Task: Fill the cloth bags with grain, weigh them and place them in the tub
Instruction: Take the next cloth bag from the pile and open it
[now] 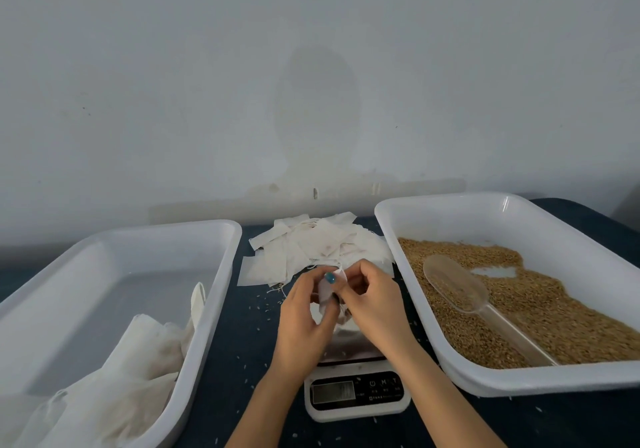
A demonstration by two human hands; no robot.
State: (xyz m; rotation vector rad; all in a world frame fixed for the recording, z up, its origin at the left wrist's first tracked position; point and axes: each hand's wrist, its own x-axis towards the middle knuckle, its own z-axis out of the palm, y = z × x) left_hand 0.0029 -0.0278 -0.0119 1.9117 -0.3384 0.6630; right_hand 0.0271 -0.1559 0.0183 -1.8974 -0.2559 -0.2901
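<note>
Pinching the bag (325, 293) by its top, the left hand (304, 316) and right hand (375, 304) hold it just above the scale (356, 394). I think they should pull the mouth wide open and hold it up, so grain (519, 295) from the scoop (457, 286) does not spill on the table (242, 343)

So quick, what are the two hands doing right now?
Left hand: closed, pinching a small cloth bag.
Right hand: closed, pinching the same bag from the other side, above the scale.
</note>
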